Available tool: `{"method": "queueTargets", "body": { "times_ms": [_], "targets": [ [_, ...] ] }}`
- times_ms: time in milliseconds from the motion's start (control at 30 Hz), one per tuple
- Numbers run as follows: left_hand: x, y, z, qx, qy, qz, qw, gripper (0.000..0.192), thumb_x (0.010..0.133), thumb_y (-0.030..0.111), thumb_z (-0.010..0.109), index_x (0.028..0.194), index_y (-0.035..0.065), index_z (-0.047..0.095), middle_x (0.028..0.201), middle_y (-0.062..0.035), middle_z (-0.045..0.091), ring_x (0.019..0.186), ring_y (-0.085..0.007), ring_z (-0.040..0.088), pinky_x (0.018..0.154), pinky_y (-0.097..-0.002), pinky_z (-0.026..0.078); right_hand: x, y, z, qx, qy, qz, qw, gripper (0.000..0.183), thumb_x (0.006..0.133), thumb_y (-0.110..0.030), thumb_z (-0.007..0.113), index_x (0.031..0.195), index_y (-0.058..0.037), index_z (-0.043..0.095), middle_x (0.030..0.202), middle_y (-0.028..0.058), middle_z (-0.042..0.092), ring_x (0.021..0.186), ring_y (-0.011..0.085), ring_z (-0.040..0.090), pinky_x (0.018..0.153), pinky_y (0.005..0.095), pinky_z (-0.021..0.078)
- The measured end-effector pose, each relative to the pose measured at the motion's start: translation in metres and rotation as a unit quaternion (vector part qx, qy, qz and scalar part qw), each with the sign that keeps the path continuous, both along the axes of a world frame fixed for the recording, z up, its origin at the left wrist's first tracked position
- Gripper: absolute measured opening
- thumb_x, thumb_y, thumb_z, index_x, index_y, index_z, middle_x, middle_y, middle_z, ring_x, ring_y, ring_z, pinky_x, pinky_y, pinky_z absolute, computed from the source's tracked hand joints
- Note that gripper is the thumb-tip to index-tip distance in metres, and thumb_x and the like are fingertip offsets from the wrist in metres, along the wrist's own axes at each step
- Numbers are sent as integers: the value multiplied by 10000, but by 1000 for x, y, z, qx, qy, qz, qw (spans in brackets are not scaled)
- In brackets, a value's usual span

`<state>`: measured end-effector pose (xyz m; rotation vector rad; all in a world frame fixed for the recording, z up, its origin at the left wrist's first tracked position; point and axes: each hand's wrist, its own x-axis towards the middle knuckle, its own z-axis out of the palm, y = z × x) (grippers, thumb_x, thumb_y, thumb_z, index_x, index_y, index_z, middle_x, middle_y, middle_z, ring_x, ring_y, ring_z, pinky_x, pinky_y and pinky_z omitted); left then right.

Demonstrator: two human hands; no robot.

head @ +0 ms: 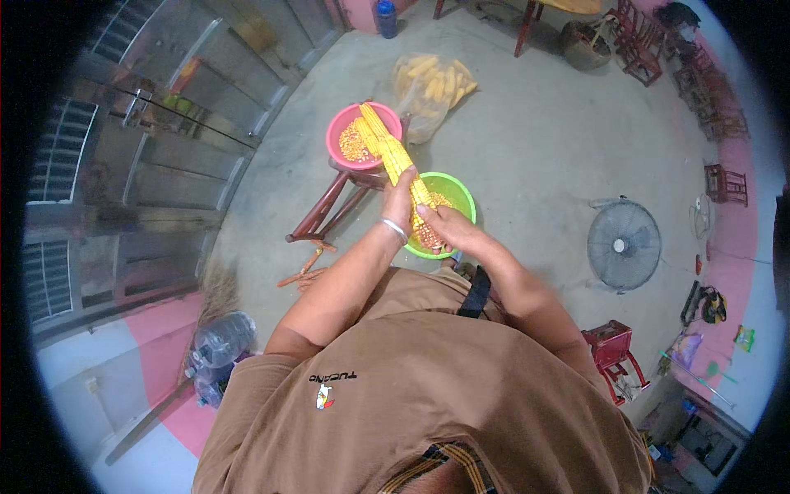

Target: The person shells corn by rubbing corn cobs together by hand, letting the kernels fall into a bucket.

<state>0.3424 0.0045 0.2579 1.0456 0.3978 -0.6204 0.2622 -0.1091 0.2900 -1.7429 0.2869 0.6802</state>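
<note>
My left hand (400, 199) wears a bracelet and is closed around an ear of yellow corn (399, 162). The lower end of that ear, partly stripped of kernels, lies in my right hand (445, 227), its thumb on the kernels. Beneath both hands stands a green plastic basin (467, 196) with loose kernels in it. Farther away, a pink plastic basin (331, 136) rests on a dark red wooden stool (322, 207); it holds loose kernels, and more corn ears (374, 118) lean across it. How many ears are near my left hand I cannot tell.
Beyond the basins, a clear plastic bag of corn ears (432, 83) lies on the floor. Bare cobs (305, 275) lie left of me, near a straw broom (219, 287) and large plastic bottles (223, 339). To the right are a round fan (623, 245) and a red wooden chair (611, 346).
</note>
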Motion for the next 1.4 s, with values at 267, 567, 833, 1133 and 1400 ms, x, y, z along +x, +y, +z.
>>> {"method": "queueTargets", "body": {
  "times_ms": [267,567,833,1133,1400],
  "targets": [
    [-8,2,-5,43,-7,2,999,356,865,363,565,1032,49,539,775,-67,556,650,-187,551,611,-341,473,-23,22,-5,-53,-127,-69,988,627,978,-498,236,754,4,538,609,97,568,478,183,572,480,313,483],
    [-11,1,-4,75,-38,-20,996,376,871,252,557,1113,-30,503,915,-125,594,759,-221,596,682,-364,498,-14,26,6,46,42,-172,983,645,975,-502,229,739,3,553,543,85,541,421,164,526,420,318,456],
    [-7,-1,23,34,29,-66,997,381,864,366,568,1075,51,529,825,-57,550,730,-186,542,667,-346,468,-16,15,-4,-14,-50,-66,996,522,979,-434,278,876,22,510,620,90,570,450,151,550,392,260,470],
    [8,1,22,-41,95,-50,993,362,883,352,554,1096,60,531,908,-79,595,819,-202,586,769,-361,491,-10,5,-21,191,23,-204,960,549,971,-432,282,993,50,543,816,159,612,660,211,632,552,330,528],
    [16,7,16,-3,5,-161,987,348,904,315,544,1126,48,529,905,-81,610,811,-183,603,779,-325,494,21,-30,-46,15,-37,-211,977,656,936,-553,327,1237,5,500,1157,145,576,1145,274,502,1007,394,342]
  ]
}}
